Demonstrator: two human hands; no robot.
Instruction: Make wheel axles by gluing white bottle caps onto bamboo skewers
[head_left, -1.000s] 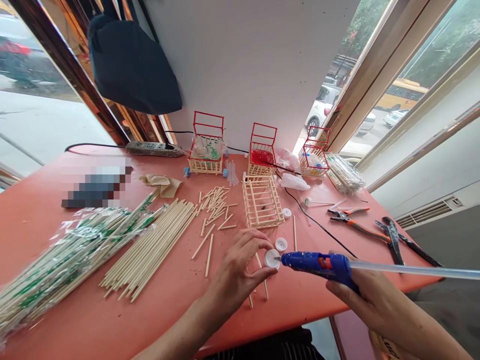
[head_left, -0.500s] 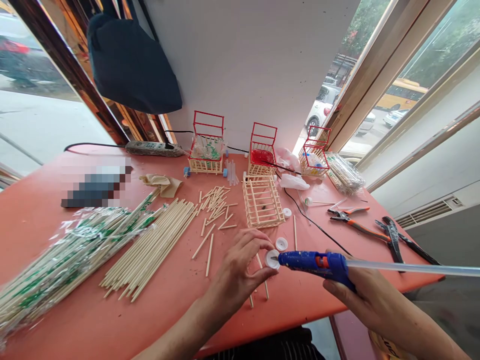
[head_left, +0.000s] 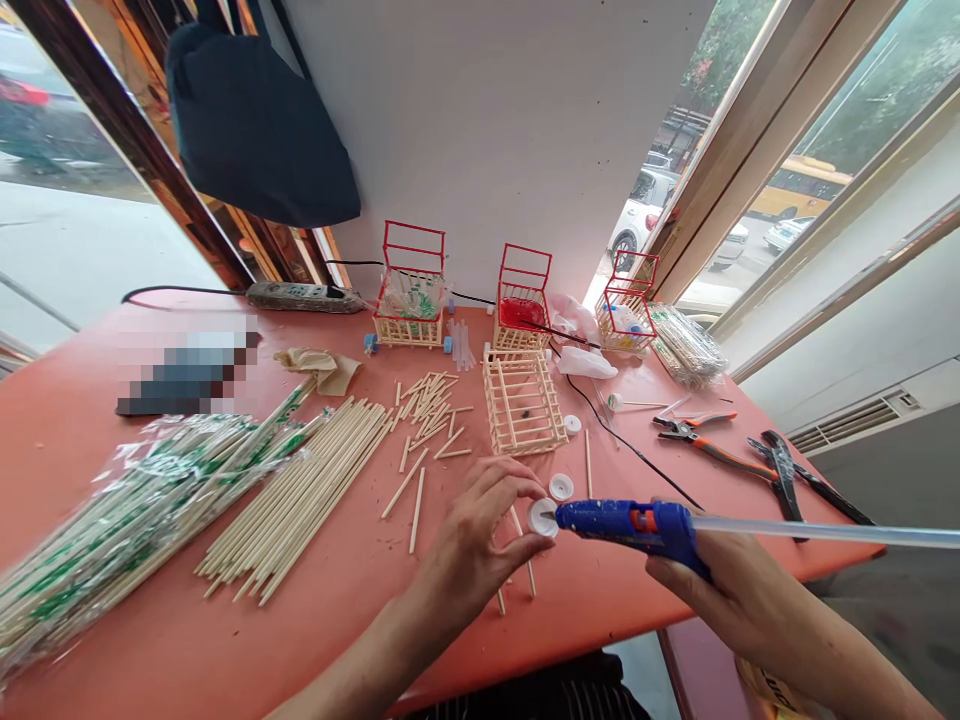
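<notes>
Glue gun point(head_left: 600, 518) crept a hair further over the cap point(head_left: 538, 527) your left hand point(head_left: 474, 515) pinches, so your right hand point(head_left: 727, 572) losing its gun grip could burn you.

A single camera worn on the person's head gives the view. It looks forward and down from above the near edge of the desk point(head_left: 187, 650), which rises from the bottom centre toward the right of the frame. Dark clothing point(head_left: 562, 690) shows at the bottom, close under the lens. The left hand point(head_left: 480, 525) lies just below the centre, the right hand point(head_left: 720, 570) at lower right, both fairly near. A pale wall point(head_left: 487, 120) stands farther off, facing the camera at upper middle, and the wide field takes in windows point(head_left: 52, 240) at both upper sides.
</notes>
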